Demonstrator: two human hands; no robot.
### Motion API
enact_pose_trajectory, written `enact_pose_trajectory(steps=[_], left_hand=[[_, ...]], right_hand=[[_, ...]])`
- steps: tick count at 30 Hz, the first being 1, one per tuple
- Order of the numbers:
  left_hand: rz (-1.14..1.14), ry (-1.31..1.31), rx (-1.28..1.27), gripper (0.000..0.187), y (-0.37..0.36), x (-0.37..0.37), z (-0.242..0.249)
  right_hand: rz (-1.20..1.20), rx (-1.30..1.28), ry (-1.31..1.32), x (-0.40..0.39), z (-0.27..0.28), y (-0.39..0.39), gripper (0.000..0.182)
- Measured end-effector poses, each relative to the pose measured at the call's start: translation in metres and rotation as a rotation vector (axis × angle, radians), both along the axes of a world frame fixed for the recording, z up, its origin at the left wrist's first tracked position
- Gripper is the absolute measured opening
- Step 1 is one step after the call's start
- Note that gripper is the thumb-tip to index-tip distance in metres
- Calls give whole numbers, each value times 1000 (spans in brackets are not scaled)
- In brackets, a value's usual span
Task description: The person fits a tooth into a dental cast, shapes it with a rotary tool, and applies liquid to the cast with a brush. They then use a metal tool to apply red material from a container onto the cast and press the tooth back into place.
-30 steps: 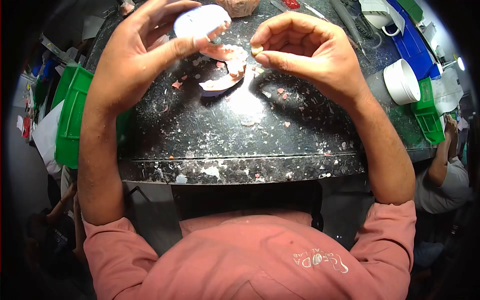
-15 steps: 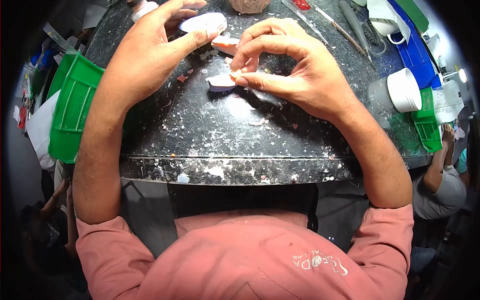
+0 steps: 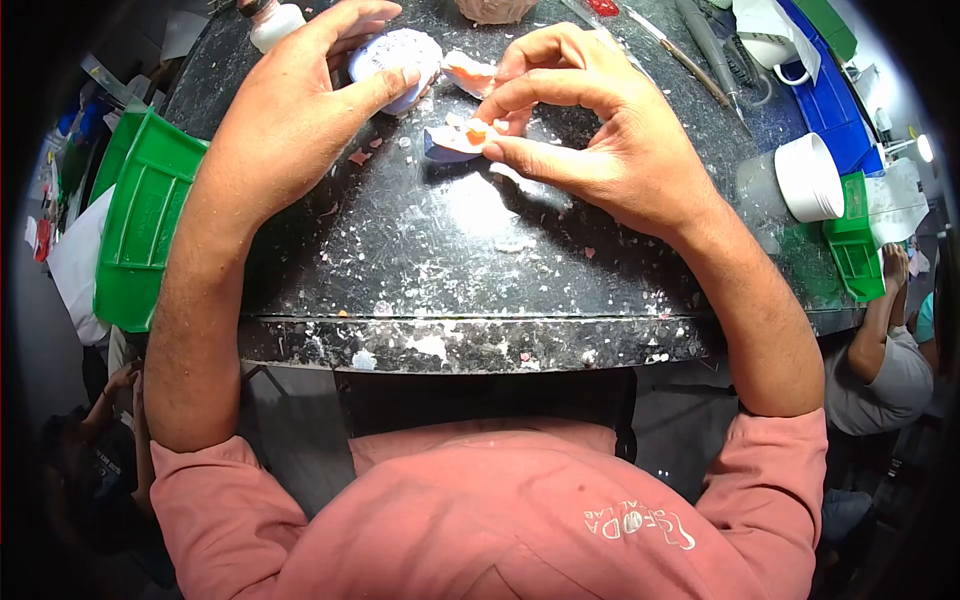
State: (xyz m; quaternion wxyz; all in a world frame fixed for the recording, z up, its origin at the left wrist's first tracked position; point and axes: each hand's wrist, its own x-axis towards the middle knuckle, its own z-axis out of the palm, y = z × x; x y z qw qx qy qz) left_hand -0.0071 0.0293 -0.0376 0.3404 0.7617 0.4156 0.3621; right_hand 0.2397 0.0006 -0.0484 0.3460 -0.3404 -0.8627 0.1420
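My left hand (image 3: 290,110) grips a rounded blue-and-white block (image 3: 402,58), which looks like plaster, at the upper middle of the table. Its speckled face is turned up, and the thumb lies along its near edge. Between the thumb and fingers of my right hand (image 3: 590,125) is a smaller blue plaster piece (image 3: 452,147) with a pinkish-orange top. The fingertips cover its right end. Just beyond it, a pale pink-and-white fragment (image 3: 468,72) sits between the two hands, close to the right fingers.
Crumbs and chips litter the black table (image 3: 420,265). A handpiece (image 3: 708,50) and thin tools lie at the upper right, near a white tub (image 3: 808,178). A green bin (image 3: 150,215) stands left, a white bottle (image 3: 277,25) at the upper left. Other people sit at both sides.
The block in my left hand has tipped, bringing its speckled face into view. My right hand has raised and tilted the smaller piece, showing more of its blue side.
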Motion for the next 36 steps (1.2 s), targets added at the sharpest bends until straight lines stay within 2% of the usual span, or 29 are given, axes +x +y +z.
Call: enact_pose_trajectory(steps=[3, 5, 6, 8, 9, 13, 15, 17, 19, 23, 25, 26, 28, 29, 31, 36], left_hand=[[4, 39, 42, 44, -3, 2, 1], [66, 75, 199, 39, -9, 9, 9], [64, 76, 200, 39, -15, 11, 18], [35, 256, 195, 31, -28, 13, 35], [31, 255, 195, 31, -29, 14, 34], [-108, 239, 161, 23, -33, 15, 29], [-87, 337, 10, 21, -32, 13, 29], [-104, 353, -14, 20, -33, 13, 30], [-142, 235, -218, 20, -36, 14, 29], [-147, 237, -182, 20, -37, 16, 28], [-115, 227, -118, 19, -37, 16, 23], [-116, 228, -118, 19, -37, 16, 23], [-148, 221, -77, 19, -38, 16, 23], [-148, 221, -77, 19, -38, 17, 23], [-153, 260, 8, 20, -38, 17, 23], [-162, 248, 28, 20, -38, 17, 22]], right_hand=[[-5, -25, 22, 0, -1, 0, 20], [-5, -37, 42, 0, -1, 1, 20], [5, -29, 46, 0, -1, 1, 19], [8, -20, 50, 0, 1, 1, 19], [-1, -23, 44, -1, 2, 1, 18], [5, 31, 15, -2, 4, 0, 18], [3, 24, 26, -2, 4, -1, 18], [4, 15, 38, -2, 4, -2, 18], [30, 56, 38, -3, 3, -2, 18], [25, 54, 52, -6, 5, -4, 19], [4, 241, -25, -9, 12, -6, 21], [3, 241, -25, -7, 11, -5, 21], [51, 11, -4, -1, 8, -1, 22], [51, 11, -4, -1, 7, -1, 22], [69, -171, 103, -2, 5, -2, 25], [-25, -150, -4, -4, 24, -15, 25]])
